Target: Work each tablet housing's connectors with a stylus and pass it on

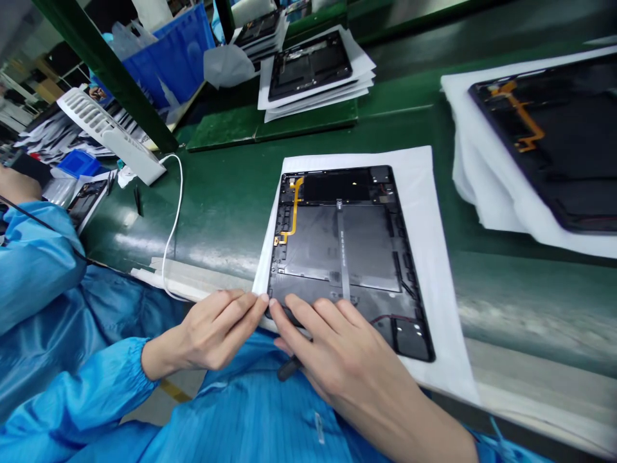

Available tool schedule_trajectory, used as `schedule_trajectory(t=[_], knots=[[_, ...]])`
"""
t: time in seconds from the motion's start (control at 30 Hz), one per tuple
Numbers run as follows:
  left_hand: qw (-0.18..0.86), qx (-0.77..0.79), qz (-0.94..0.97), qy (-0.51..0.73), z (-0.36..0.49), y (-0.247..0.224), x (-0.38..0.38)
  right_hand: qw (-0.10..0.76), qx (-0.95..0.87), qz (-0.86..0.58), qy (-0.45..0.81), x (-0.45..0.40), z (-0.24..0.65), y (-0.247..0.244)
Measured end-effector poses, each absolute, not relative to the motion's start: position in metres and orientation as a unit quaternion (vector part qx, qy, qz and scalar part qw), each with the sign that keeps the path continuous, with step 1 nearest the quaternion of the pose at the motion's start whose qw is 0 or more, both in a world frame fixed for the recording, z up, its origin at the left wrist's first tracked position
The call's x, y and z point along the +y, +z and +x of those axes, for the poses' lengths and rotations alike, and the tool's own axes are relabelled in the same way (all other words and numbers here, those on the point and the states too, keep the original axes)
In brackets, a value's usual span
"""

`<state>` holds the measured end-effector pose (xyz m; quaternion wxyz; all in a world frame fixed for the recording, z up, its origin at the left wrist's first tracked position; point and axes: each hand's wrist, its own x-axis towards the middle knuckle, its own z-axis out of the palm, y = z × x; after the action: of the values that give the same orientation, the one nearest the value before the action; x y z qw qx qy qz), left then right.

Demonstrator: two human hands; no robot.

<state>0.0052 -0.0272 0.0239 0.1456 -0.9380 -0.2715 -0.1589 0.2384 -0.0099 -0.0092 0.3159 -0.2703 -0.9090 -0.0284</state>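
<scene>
Open-backed tablet lies flat, innards up, on a white sheet on the green desk, directly ahead of both hands, its near left corner at the fingertips. Left hand: fingers bunched narrow at that corner; can't tell if anything tiny is pinched there. Right hand: half curled over the near edge, seemingly gripping a dark tool handle that pokes out below it; tip hidden. Tablet should be thin, stiff, fairly light for its area, maybe a bit slick on the sheet. Fragile spots: orange flex cable ahead of the left hand's fingertips, grey ribbon straight out from the right hand's fingers, wide dark panels, likely battery, beside it. Best hold: outer frame, both side edges, fingers off panels and cables. Containers: big blue bin, far beyond the left hand, clear plastic bags or wrap showing above its rim, rest hidden. Small blue tray, out past the left hand to the left, contents too small to tell. No container by the right hand; farther ahead of it, another tablet shell tops a sheet stack, and out to its right a second shell rests on white sheets.
</scene>
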Motion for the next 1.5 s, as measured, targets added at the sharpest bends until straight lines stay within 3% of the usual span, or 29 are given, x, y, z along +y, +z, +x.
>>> schedule_trajectory(t=[0.17,0.27,0.5,0.73,1.07,1.27,1.5], knots=[[0.237,-0.274,-0.93,-0.071,0.019,0.029,-0.037,0.307,-0.907,-0.285,0.039,-0.007,0.246,0.014],[0.252,-0.274,-0.926,-0.066,0.024,0.031,-0.037,0.308,-0.905,-0.295,0.001,-0.003,0.254,0.025],[0.004,-0.392,-0.883,-0.258,0.01,0.02,-0.016,0.268,-0.911,-0.313,0.017,-0.001,0.261,0.019],[-0.13,-0.341,-0.903,-0.226,0.012,0.006,0.001,0.243,-0.916,-0.309,0.085,-0.003,0.264,0.019],[-0.15,-0.358,-0.89,-0.24,0.015,0.012,-0.004,0.273,-0.903,-0.324,0.068,-0.013,0.251,0.015],[-0.166,-0.362,-0.874,-0.279,0.018,0.004,-0.004,0.25,-0.905,-0.339,0.063,-0.014,0.249,0.018],[-0.165,-0.362,-0.871,-0.287,0.019,-0.002,-0.005,0.177,-0.94,-0.289,-0.035,-0.011,0.247,0.029]])
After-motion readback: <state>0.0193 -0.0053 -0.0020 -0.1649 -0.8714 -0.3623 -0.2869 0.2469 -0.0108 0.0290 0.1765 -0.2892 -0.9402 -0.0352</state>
